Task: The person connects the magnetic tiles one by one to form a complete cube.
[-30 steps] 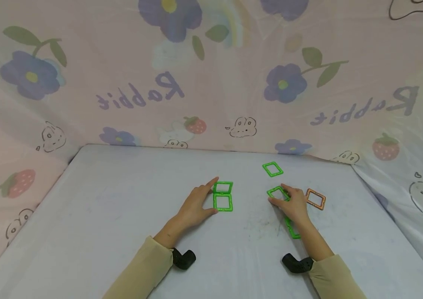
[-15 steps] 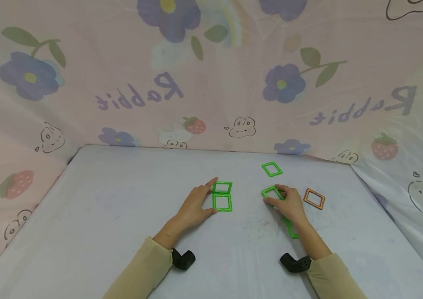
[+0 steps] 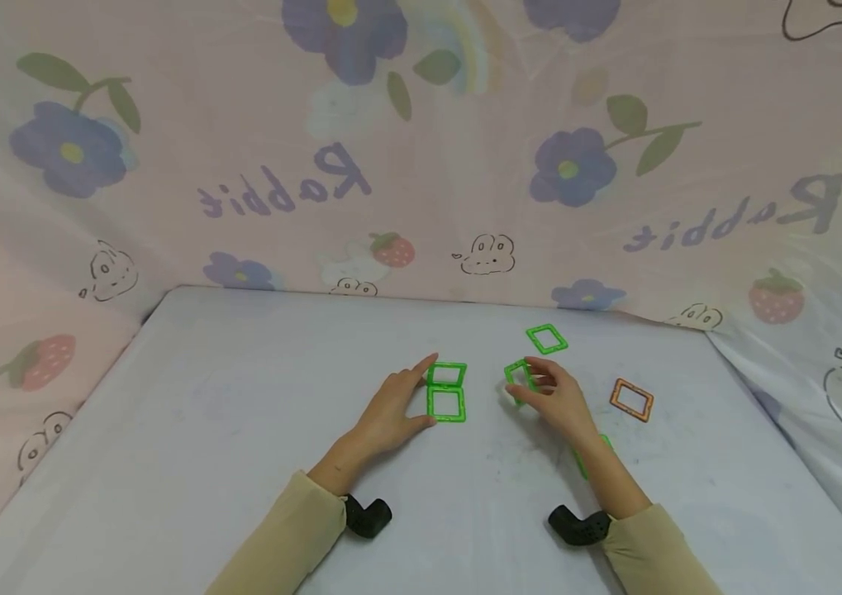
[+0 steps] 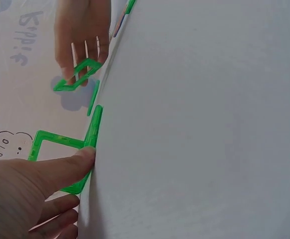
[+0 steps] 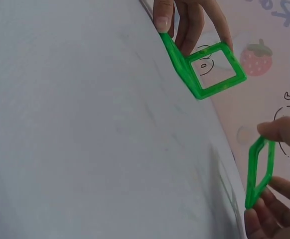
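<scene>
Two green square magnetic tiles stand joined at an edge in the middle of the white table. One tile (image 3: 446,419) lies flat; the other tile (image 5: 216,93) rises from its far edge. My left hand (image 3: 383,413) holds the pair from the left, thumb at the flat tile's near corner and index finger at the raised one. To the right, my right hand (image 3: 563,405) pinches a third green square tile (image 5: 253,169) between thumb and fingers. That tile is tilted on edge, above the table and apart from the pair.
A green tile (image 3: 555,349) lies flat further back, and an orange square tile (image 3: 615,391) lies to the right. Another green tile (image 3: 580,464) is partly hidden under the right forearm. Printed cloth (image 3: 421,207) hangs behind the table (image 3: 242,372).
My right hand has moved left with its green tile, toward the joined pair, and the tile has turned more upright. My left hand and the pair stay put.
</scene>
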{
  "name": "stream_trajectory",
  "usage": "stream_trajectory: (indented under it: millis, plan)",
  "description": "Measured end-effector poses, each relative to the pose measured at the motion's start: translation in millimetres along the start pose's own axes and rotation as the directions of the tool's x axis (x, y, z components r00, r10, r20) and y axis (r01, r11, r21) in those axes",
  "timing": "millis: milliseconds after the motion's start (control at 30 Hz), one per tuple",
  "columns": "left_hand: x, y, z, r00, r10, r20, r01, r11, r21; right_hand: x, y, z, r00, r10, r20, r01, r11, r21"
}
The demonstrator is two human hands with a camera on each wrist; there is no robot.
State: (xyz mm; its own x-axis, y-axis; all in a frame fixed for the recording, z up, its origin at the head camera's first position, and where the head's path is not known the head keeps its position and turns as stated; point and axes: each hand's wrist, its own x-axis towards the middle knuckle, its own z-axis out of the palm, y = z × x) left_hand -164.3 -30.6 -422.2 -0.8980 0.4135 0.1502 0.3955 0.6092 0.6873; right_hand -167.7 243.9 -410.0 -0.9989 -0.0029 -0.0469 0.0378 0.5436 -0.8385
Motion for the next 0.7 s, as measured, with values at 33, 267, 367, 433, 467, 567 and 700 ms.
stream_trajectory:
  millis: [33, 267, 367, 433, 467, 567, 700]
  plan:
    - [0.1, 0.1, 0.2, 1.0, -0.001, 0.001, 0.001, 1.0, 0.002, 0.7, -0.6, 1.6, 1.0, -0.011, 0.004, 0.011, 1.0, 0.005]
    - [0.2, 1.2, 0.0, 1.0, -0.004, 0.008, 0.004, 1.0, -0.002, 4.1, -3.6, 10.4, 0.997, -0.073, 0.012, 0.073, 0.997, 0.021]
    - [0.0, 1.8, -0.4, 1.0, -0.001, 0.014, 0.001, 1.0, -0.002, 3.9, -4.3, 12.8, 0.995, -0.096, 0.022, 0.095, 0.995, 0.026]
    - [-0.2, 1.8, -0.3, 1.0, 0.001, 0.014, -0.001, 1.0, 0.001, 3.7, -4.6, 14.3, 0.993, -0.112, 0.033, 0.111, 0.993, 0.031]
    - [-0.1, 1.6, -0.3, 1.0, -0.002, 0.013, 0.002, 1.0, 0.002, 3.9, -4.6, 15.3, 0.992, -0.123, 0.038, 0.121, 0.992, 0.034]
    - [0.0, 1.4, -0.3, 1.0, 0.007, 0.004, -0.007, 1.0, 0.007, 4.9, -5.3, 18.1, 0.986, -0.157, 0.052, 0.154, 0.987, 0.053]
    - [0.1, 1.2, -0.7, 1.0, 0.009, -0.002, -0.009, 1.0, 0.006, 6.9, -5.4, 22.1, 0.981, -0.175, 0.078, 0.169, 0.983, 0.076]
